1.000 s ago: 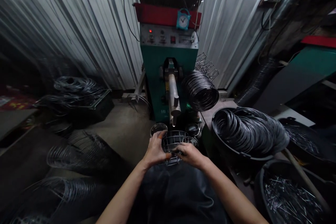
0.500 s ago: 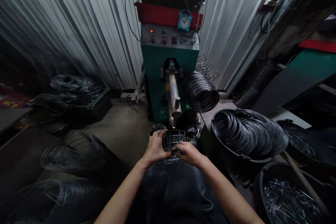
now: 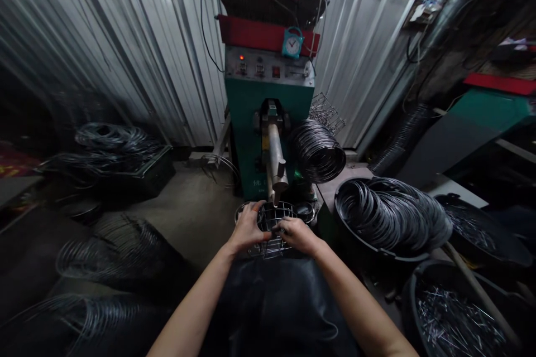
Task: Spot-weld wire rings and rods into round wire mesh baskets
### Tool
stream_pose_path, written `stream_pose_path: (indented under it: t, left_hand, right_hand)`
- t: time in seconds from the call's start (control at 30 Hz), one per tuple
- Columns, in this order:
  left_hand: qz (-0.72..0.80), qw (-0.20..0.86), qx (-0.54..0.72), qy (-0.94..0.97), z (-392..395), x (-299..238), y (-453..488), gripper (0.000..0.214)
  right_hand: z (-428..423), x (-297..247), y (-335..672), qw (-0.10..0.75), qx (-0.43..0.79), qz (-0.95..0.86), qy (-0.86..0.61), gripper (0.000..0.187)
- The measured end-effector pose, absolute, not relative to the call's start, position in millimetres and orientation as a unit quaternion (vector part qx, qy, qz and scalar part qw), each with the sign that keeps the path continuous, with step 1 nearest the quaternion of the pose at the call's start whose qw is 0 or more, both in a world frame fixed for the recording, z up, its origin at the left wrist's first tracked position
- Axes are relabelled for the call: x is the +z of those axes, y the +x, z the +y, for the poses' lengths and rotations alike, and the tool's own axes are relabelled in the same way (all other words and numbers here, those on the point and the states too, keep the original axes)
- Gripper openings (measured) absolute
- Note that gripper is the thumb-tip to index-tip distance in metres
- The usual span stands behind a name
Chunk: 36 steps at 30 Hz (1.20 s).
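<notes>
Far to our left, loose wire hoops point(image 3: 117, 139) lie heaped on a dark crate, and more wire coils point(image 3: 121, 245) spread blurred over the floor below them. None of that is near our hands.

Our left hand point(image 3: 247, 230) is closed around the left side of a small wire basket point(image 3: 272, 228), fingers curled over its rim and side bars. The basket sits right in front of us, just under the metal arm point(image 3: 274, 162) of the green machine point(image 3: 268, 106), with the arm's tip touching or almost touching the basket's top; we cannot tell which. Our right hand point(image 3: 298, 234) grips the basket's right side, thumb and fingers pinched on a wire near the rim.

We judge the basket light and fairly stiff, since it is thin wire in an open cage, but it could bend or spring if squeezed hard in the middle. The bare wire looks smooth and may slip, and cut ends could prick. The rim and the crossings of the bars seem the safest places to hold, one hand on each side, as we have it.

To the right, a coil of wire point(image 3: 318, 148) hangs beside the machine, a black tub point(image 3: 347, 228) holds many wire rings, and a nearer bucket point(image 3: 412, 301) holds short metal pieces.
</notes>
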State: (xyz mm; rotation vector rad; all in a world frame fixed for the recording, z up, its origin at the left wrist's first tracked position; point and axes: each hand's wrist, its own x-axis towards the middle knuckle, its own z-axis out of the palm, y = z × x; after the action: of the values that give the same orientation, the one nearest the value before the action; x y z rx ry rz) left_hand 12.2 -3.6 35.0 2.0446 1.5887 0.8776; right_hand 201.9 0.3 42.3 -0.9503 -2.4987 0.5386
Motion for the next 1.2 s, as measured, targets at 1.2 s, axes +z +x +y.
stream_pose_path:
  t: [1.2]
  left_hand:
    - [0.656, 0.193, 0.270, 0.678, 57, 43, 17, 0.081]
  right_hand:
    - [29, 26, 213, 0.415, 0.207, -0.714, -0.525, 0.014]
